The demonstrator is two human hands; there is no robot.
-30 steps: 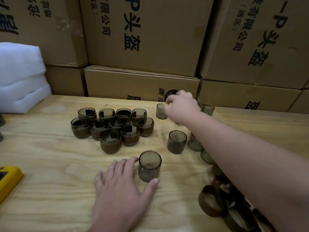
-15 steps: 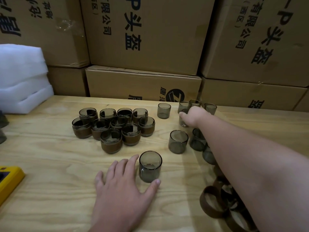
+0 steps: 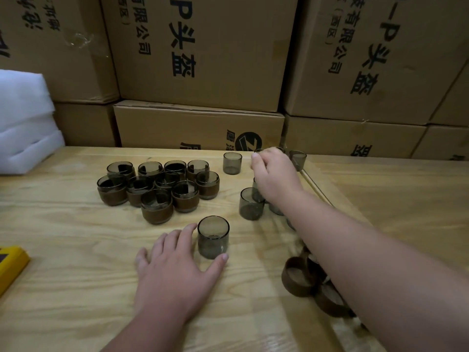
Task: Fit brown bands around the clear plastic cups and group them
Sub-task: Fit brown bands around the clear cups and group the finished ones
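Flat on the table (image 3: 63, 250), left hand (image 3: 175, 270) with fingers spread, thumb and forefinger bracketing an unbanded cup (image 3: 213, 237). Farther back, right hand (image 3: 274, 174) curled over bare cups (grip hidden); banded cups (image 3: 157, 189) clustered left.

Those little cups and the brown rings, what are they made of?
The cups look like smoky clear plastic, glossy: you see the wood through them. The brown rings seem matte leather or faux leather, since they hold a soft hoop shape; I can't tell which.
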